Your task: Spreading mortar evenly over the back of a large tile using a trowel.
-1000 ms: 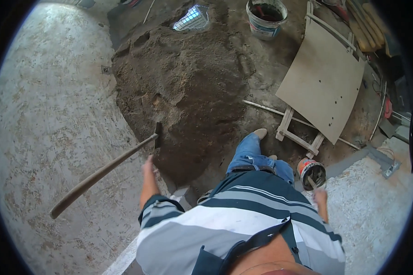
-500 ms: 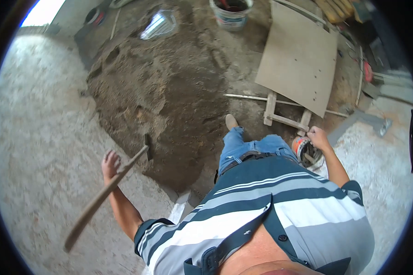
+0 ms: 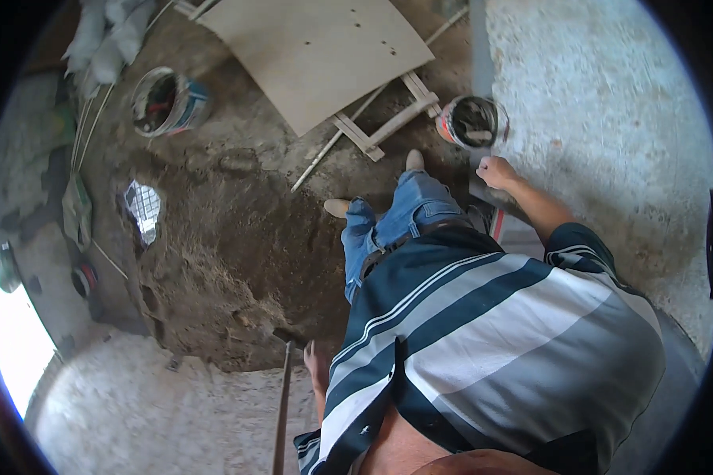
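Note:
My left hand (image 3: 315, 364) hangs low beside my striped shirt, at the near edge of the dirt pile (image 3: 230, 269). Its fingers look loosely apart and hold nothing. Just left of it, with a narrow gap between, a long-handled hoe (image 3: 284, 396) leans up toward me, its dark blade against the dirt. On the other side my right hand (image 3: 495, 172) is curled into a loose fist, with nothing showing in it. Beyond that hand stands a small bucket (image 3: 474, 123) with a wire handle and a tool or scraps inside; the hand looks apart from it.
A large board (image 3: 325, 55) rests on a wooden trestle (image 3: 400, 119) ahead, with a pole (image 3: 337, 150) jutting out beneath. Farther left are a white bucket (image 3: 170, 107), a shiny gridded pane (image 3: 144, 210) on the dirt, white sacks (image 3: 107, 43) and thin rods (image 3: 91, 127).
My body has turned right, swinging the view round. My left hand has drawn in close to my side. The hoe's handle now points more straight toward me. The bucket still stands by the trestle.

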`<control>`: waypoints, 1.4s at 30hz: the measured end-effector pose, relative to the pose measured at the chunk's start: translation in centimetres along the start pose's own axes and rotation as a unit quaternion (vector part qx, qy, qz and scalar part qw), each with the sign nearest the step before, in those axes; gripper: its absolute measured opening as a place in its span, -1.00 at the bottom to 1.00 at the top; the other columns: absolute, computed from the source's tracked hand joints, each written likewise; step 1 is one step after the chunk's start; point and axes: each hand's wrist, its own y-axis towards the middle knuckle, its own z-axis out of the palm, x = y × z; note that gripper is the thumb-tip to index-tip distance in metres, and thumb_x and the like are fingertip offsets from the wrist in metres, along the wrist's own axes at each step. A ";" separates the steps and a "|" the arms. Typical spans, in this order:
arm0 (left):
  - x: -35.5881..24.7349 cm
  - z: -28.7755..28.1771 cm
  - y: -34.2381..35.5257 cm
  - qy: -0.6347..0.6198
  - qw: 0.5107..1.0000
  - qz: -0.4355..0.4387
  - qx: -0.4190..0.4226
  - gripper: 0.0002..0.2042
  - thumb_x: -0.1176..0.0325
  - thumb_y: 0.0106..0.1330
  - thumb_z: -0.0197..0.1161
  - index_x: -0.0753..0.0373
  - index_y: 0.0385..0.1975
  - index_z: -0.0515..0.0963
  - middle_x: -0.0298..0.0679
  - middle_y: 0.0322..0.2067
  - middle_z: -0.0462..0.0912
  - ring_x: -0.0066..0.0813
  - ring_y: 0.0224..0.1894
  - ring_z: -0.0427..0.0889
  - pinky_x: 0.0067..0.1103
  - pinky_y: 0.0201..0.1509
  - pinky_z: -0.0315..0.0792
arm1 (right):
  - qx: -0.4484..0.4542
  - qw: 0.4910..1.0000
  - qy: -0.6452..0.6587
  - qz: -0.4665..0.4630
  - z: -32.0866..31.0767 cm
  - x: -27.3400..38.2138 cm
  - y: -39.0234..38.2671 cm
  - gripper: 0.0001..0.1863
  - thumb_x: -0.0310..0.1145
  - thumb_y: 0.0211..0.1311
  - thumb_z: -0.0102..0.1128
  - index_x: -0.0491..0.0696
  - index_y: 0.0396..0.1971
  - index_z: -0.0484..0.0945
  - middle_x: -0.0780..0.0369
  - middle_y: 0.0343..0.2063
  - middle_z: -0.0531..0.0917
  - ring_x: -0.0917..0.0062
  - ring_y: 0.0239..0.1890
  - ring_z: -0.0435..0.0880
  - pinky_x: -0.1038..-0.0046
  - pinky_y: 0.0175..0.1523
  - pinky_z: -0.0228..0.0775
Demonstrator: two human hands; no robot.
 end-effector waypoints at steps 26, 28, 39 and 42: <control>-24.5 0.0 23.7 -0.073 0.851 -0.446 0.267 -0.73 0.26 0.23 0.02 0.21 -0.11 0.36 -0.26 -0.32 0.53 -0.51 -0.35 0.57 -0.66 -0.47 0.45 | 0.138 0.894 -0.423 -0.055 10.8 -37.0 24.7 -0.74 -0.18 0.00 0.08 -0.01 -0.45 0.65 0.21 -0.28 0.62 0.48 -0.01 0.44 0.39 0.29 -0.08; -23.7 0.0 22.8 -0.068 0.840 -0.464 0.273 -0.72 0.26 0.23 0.01 0.21 -0.11 0.36 -0.27 -0.34 0.53 -0.50 -0.35 0.57 -0.61 -0.44 0.45 | 0.194 0.902 -0.383 -0.043 11.2 -36.0 24.3 -0.71 -0.13 -0.05 0.13 -0.03 -0.49 0.65 0.18 -0.38 0.62 0.44 -0.07 0.48 0.39 0.24 0.00; -22.6 2.0 22.0 -0.157 0.851 -0.420 0.273 -0.75 0.21 0.26 0.01 0.14 -0.14 0.40 -0.29 -0.28 0.54 -0.48 -0.26 0.52 -0.46 -0.27 0.42 | 0.191 0.896 -0.385 -0.109 9.6 -24.6 22.7 -0.82 -0.30 -0.13 0.09 -0.04 -0.64 0.64 0.18 -0.50 0.64 0.35 -0.30 0.60 0.43 0.01 0.25; -19.7 1.2 20.4 -0.234 0.848 -0.417 0.230 -0.75 0.22 0.26 0.02 0.16 -0.14 0.40 -0.29 -0.27 0.53 -0.46 -0.27 0.53 -0.48 -0.28 0.43 | 0.211 0.878 -0.417 -0.103 10.2 -22.3 21.8 -0.84 -0.33 -0.13 0.07 -0.01 -0.65 0.64 0.20 -0.52 0.64 0.35 -0.32 0.61 0.43 0.03 0.24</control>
